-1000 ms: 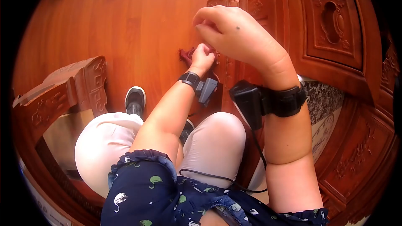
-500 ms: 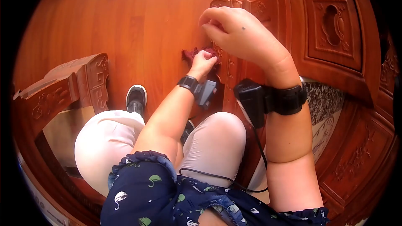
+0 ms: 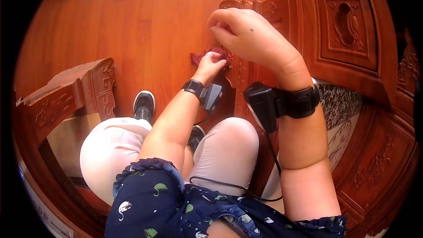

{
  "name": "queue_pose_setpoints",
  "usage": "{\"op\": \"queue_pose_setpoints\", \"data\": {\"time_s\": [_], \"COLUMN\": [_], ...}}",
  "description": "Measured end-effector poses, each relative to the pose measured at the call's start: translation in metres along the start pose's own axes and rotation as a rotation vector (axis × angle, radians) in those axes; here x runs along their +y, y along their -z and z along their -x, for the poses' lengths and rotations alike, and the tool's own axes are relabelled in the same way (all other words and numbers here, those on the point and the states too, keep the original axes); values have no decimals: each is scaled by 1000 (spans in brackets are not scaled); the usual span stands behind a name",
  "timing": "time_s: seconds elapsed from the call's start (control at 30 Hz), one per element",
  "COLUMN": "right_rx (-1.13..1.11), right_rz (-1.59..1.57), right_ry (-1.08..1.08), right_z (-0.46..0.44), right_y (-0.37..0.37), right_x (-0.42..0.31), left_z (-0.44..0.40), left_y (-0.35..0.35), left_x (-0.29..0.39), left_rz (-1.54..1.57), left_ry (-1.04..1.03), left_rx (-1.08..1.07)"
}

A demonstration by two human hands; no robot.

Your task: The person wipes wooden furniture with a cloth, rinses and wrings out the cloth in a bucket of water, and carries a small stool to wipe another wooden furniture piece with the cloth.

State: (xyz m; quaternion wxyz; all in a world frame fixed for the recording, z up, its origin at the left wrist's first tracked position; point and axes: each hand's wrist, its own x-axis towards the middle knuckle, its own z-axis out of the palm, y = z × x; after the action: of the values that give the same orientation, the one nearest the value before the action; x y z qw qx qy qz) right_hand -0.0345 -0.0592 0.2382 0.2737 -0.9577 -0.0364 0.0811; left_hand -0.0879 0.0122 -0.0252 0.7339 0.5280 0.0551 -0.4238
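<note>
Low beside the carved wooden furniture, my left hand (image 3: pixel 210 65) is closed on a crumpled dark red cloth (image 3: pixel 223 55). The cloth touches or lies very close to the carved lower edge, and part of it is covered by my fingers. Higher in view, my right hand (image 3: pixel 240 28) is bent at the wrist with its fingers curled inward. It hangs over the edge of the carved furniture (image 3: pixel 246 72). Whether anything is inside its curled fingers is hidden.
A carved wooden cabinet panel (image 3: pixel 350 28) stands at the right. At the left is a carved armrest (image 3: pixel 99 86). My knees (image 3: pixel 227 150) and a dark shoe (image 3: pixel 144 103) are below. A black cable (image 3: pixel 275 156) runs from the right wrist device (image 3: pixel 264 101). Wooden floor (image 3: pixel 145 26) spreads ahead.
My left hand has shifted slightly to the left and turned a little, still on the cloth. The right hand has moved slightly left, keeping the same curled shape.
</note>
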Motion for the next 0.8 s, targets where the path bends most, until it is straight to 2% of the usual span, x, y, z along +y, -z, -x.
{"op": "queue_pose_setpoints", "data": {"time_s": [0.1, 0.17, 0.2, 0.27, 0.3, 0.37, 0.4, 0.43, 0.5, 0.57, 0.63, 0.7, 0.77, 0.8], "right_rx": [9, 21, 23, 25, 1, -15, -11, -8, -11, -21, -21, 9, 19, -9], "right_rz": [10, 21, 21, 18, 0, -11, -4, 3, 17, 20, 11, 33, 53, 44], "right_ry": [16, 33, 37, 42, 17, -3, -3, -6, -12, -18, -35, 3, 46, 20], "right_z": [0, -1, -1, 0, 0, 0, 0, 0, 0, 1, 0, -1, -2, -2], "right_y": [-1, -2, -1, -1, -1, 3, 2, 1, 1, 1, 2, 0, 0, 2], "right_x": [-1, -1, -1, -4, -7, -7, -5, -4, -5, -6, -9, -5, -5, -9], "left_z": [8, 10, 9, 9, 11, 17, 9, -3, -23, -4, 9, -1, -10, -18], "left_y": [-5, -11, -11, -6, -4, -5, 0, 6, 11, 6, -1, -3, 0, 1], "left_x": [17, 24, 23, 25, 26, 33, 24, 12, -6, 31, 56, 36, 18, 13], "left_rz": [-51, -296, -297, -816, -819, -932, -986, -983, -536, -605, -922, -808, -682, -692], "left_ry": [48, -27, -24, -486, -489, -899, -951, -952, -698, -692, -895, -910, -515, -480], "left_rx": [-48, 19, 19, -65, -63, -111, -153, -159, -346, -337, -264, -177, -44, -13]}}
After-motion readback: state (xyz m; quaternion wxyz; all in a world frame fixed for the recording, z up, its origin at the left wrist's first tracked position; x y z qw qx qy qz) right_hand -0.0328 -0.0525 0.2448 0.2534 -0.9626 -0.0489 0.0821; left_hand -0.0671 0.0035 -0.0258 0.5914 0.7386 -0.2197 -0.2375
